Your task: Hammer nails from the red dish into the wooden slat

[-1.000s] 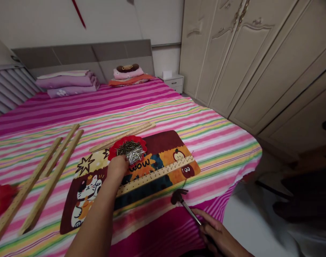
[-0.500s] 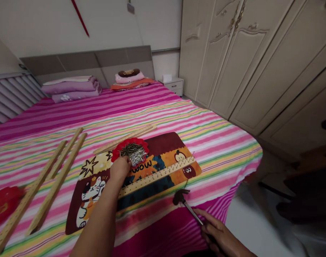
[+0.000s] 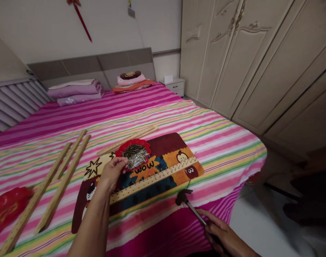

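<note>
My left hand (image 3: 111, 172) hovers at the near edge of a red dish (image 3: 136, 154) heaped with small metal nails, fingers pinched together; what they pinch is too small to make out. Below it a wooden strip (image 3: 154, 175) studded with a row of nails lies across a cartoon-printed mat (image 3: 168, 150). My right hand (image 3: 219, 233) grips the handle of a small hammer (image 3: 186, 200), whose dark head rests on the striped bedsheet just in front of the mat.
Several more wooden strips (image 3: 58, 175) lie on the bed to the left, one (image 3: 129, 137) behind the dish. A red bag (image 3: 5, 207) sits at the far left. Folded bedding (image 3: 74, 91) lies at the headboard. Cream wardrobe doors (image 3: 245, 60) line the right; the bed edge drops to floor.
My left hand has drawn back slightly from the nail pile toward me and turned, fingers now pinched. The view has shifted a little; the right hand and hammer stay put.
</note>
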`<control>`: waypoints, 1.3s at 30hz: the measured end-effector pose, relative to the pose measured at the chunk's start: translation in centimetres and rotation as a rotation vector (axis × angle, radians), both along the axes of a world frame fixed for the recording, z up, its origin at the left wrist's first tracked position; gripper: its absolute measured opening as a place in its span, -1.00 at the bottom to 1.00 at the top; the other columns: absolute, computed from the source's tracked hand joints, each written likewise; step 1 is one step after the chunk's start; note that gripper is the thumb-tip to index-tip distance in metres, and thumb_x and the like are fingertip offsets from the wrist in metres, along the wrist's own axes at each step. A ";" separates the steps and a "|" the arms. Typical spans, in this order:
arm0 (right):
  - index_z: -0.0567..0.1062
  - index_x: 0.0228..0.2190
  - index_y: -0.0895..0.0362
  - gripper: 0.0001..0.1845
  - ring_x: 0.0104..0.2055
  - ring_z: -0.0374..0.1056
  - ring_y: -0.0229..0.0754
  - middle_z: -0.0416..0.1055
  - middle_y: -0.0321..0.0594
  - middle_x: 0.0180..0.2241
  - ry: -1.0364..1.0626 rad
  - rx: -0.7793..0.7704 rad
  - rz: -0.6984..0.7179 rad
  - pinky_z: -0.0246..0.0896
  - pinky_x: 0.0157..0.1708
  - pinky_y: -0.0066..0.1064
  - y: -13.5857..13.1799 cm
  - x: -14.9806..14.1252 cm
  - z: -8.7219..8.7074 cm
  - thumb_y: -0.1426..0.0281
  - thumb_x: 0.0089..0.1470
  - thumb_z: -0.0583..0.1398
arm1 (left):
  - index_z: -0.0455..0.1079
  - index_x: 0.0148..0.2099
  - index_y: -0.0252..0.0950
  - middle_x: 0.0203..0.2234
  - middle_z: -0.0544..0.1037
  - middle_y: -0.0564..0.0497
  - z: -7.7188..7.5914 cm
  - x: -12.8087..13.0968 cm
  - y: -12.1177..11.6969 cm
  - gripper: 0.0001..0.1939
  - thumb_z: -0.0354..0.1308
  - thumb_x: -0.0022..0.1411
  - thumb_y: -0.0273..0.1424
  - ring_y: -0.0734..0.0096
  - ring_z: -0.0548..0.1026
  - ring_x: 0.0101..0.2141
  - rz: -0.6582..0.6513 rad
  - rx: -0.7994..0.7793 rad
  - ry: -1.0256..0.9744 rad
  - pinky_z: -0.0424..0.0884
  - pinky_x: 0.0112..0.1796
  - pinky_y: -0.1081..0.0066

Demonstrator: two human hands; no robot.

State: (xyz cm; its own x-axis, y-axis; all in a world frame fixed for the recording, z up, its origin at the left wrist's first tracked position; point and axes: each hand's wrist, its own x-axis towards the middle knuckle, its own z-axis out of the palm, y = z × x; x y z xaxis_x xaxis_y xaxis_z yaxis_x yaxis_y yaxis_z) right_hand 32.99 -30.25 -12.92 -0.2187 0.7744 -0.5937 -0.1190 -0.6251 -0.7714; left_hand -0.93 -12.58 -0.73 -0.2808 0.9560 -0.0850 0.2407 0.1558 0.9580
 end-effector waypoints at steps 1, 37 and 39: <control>0.12 0.21 0.23 -0.15 -0.79 -0.14 -0.45 0.13 -0.53 -0.72 -0.004 -0.004 0.000 -0.33 -0.84 -0.65 0.0 0.0 0.1 0.21 -0.12 0.09 | 0.36 -0.40 -0.35 -0.62 0.41 0.08 0.4 0.3 -0.5 -0.54 0.33 -0.32 -0.14 0.59 0.29 -0.61 0.011 -0.006 -0.129 0.22 -0.57 0.54; 0.19 0.18 0.14 -0.25 -0.76 -0.04 -0.43 0.19 -0.47 -0.64 -0.068 0.015 0.023 -0.19 -0.86 -0.67 0.0 0.4 0.6 0.27 -0.09 0.07 | 0.45 -0.35 -0.33 -0.48 0.53 0.00 -5.9 8.6 -7.4 -0.56 0.28 -0.23 -0.11 0.42 0.48 -0.43 0.216 -0.072 -0.245 0.48 -0.40 0.43; 0.18 0.19 0.13 -0.24 -0.76 -0.04 -0.43 0.18 -0.48 -0.64 -0.063 0.013 0.026 -0.19 -0.86 -0.67 0.0 0.4 0.6 0.28 -0.10 0.07 | 0.48 -0.32 -0.32 -0.47 0.54 0.02 -6.2 8.8 -7.3 -0.59 0.25 -0.17 -0.11 0.44 0.47 -0.44 0.224 -0.073 -0.173 0.47 -0.39 0.44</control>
State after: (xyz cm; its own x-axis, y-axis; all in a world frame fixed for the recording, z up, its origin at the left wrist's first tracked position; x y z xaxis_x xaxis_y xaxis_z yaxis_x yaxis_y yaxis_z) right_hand 33.40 -30.27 -12.28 -0.2014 0.7768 -0.5967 -0.0536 -0.6170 -0.7851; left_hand 7.87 -19.88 -6.96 -0.4594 0.8614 -0.2168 0.0262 0.2571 0.9660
